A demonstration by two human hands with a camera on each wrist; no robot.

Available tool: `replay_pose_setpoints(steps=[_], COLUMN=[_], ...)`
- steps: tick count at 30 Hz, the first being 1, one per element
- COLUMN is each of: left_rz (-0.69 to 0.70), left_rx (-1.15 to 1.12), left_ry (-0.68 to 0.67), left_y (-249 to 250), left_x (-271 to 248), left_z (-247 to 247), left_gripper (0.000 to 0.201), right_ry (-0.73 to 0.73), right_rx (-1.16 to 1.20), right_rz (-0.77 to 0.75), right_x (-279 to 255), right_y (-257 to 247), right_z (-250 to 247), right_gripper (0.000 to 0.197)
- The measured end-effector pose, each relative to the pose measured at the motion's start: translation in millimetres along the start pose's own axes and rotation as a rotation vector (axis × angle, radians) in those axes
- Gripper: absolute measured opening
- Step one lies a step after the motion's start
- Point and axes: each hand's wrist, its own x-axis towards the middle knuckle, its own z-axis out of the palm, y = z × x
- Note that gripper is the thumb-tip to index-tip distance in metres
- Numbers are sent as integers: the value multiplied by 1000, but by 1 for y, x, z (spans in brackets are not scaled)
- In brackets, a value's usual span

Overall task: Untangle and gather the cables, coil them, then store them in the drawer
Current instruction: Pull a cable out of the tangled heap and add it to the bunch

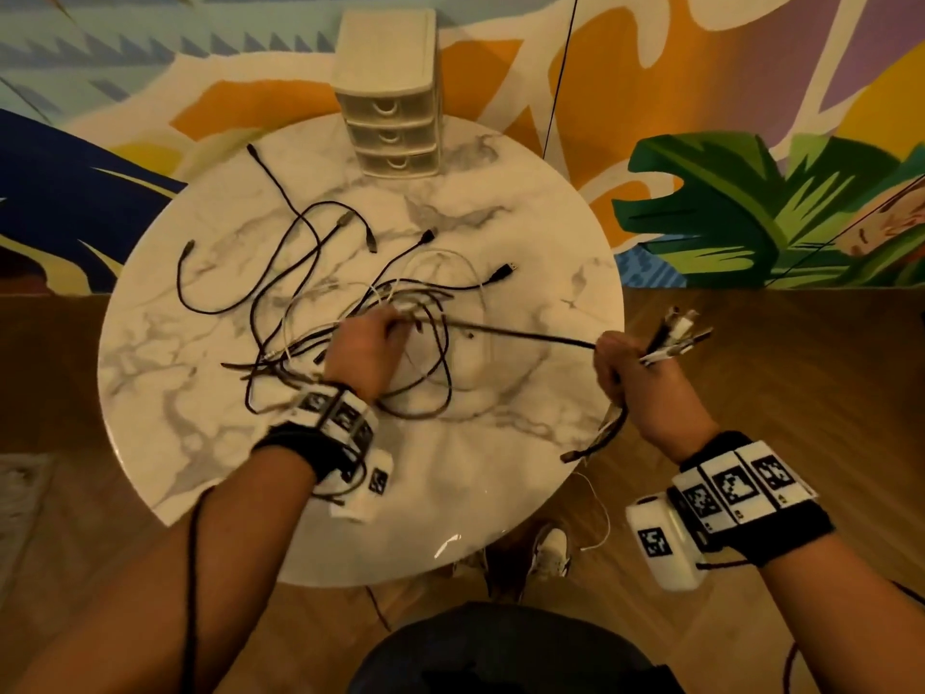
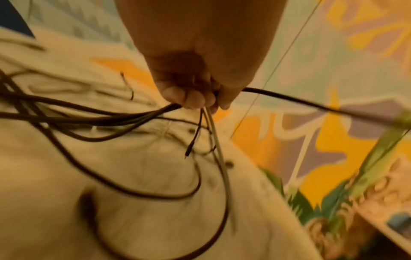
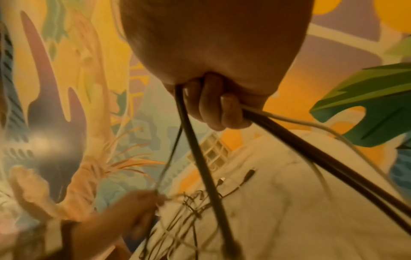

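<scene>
Cables (image 1: pixel 320 303) lie in a loose dark-and-white tangle across the middle of the round marble table (image 1: pixel 525 232), plug ends fanning toward its far and left parts. One dark cable (image 1: pixel 520 334) runs taut and almost level, left to right, from the left hand (image 1: pixel 368 343) to the right hand (image 1: pixel 631 365). The head view shows that whole span; the wrist views each show only one end of it. Left hand – fingers (image 2: pixel 193 98) curled and pinched on several strands above the heap, a short dark plug end and a white cable dangling below them in the left wrist view. Right hand – fist closed on a bundle of cables (image 3: pixel 289 133) just past the table's right edge, plug ends sticking out up and to the right, tails hanging down beside the rim. The right wrist view adds the fingers (image 3: pixel 213 109) wrapped over dark strands and a white one, with the left hand (image 3: pixel 133 207) blurred below. Beyond the tangle, at the table's far edge, stands a small three-drawer unit (image 1: pixel 390 92), all drawers closed. Bare marble stretches right of the heap and along the near edge.
</scene>
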Motion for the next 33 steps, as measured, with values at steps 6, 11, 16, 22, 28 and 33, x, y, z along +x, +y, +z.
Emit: replay_pose_setpoints(steps=[6, 11, 16, 22, 28, 33], left_rz=[115, -45, 6, 155, 215, 25], left_rx=[-214, 52, -5, 15, 1, -105], left_ry=[149, -229, 203, 36, -41, -311], left_y=[30, -20, 0, 49, 66, 38], left_x=[-5, -39, -36, -69, -82, -90], left_z=[-38, -10, -47, -41, -14, 8], left_gripper=[12, 27, 33, 28, 21, 14], right_ry=[150, 407, 311, 404, -113, -238], right_rx=[-122, -45, -82, -259, -330, -451], right_rz=[175, 389, 408, -27, -107, 45], right_x=[-10, -5, 0, 20, 13, 16], right_y=[21, 60, 64, 8, -31, -20], right_z=[0, -25, -16, -1, 75, 72], right_gripper=[38, 37, 38, 22, 38, 31])
